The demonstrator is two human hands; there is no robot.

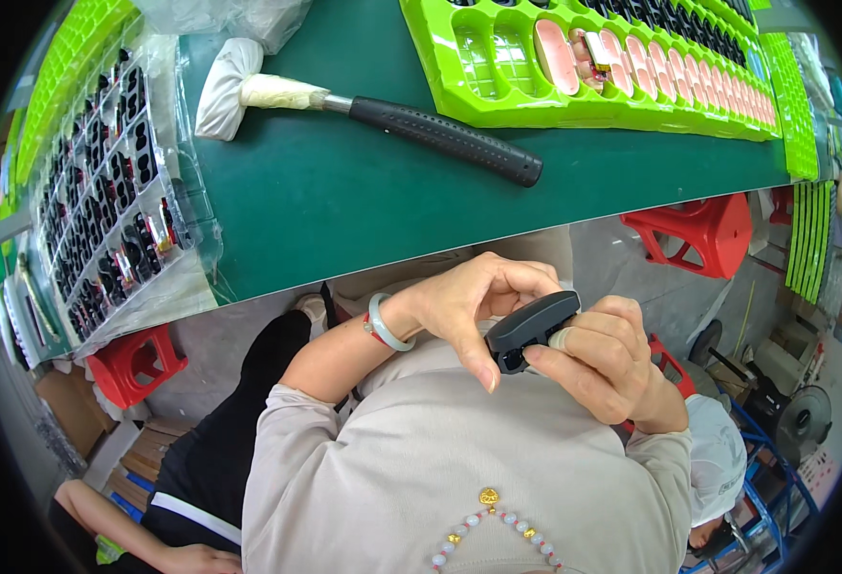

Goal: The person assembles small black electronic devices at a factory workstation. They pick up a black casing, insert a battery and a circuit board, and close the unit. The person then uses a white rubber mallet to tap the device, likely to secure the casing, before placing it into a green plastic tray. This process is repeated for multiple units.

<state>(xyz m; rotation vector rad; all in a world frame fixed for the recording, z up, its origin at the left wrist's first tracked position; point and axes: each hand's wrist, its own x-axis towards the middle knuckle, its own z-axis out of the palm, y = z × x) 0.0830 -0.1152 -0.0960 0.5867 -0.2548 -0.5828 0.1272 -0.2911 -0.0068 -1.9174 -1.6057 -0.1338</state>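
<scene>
Above my lap, just off the table's near edge, I hold a small black oval plastic case (pixel 534 323) between both hands. My left hand (pixel 474 298) grips its left end, with the thumb below and the fingers curled over the far side. The fingers of my right hand (pixel 605 362) are closed around the right end, and the thumb presses at a notch on the lower edge. A pale band circles one right finger. The inside of the case cannot be made out.
On the green table (pixel 344 206) lies a hammer (pixel 445 136) with a wrapped head. A lime-green tray (pixel 498 113) holds pink and black shells; at left, a clear tray (pixel 105 172) holds small black parts. Red stools (pixel 698 234) stand beyond the edge. People sit on both sides.
</scene>
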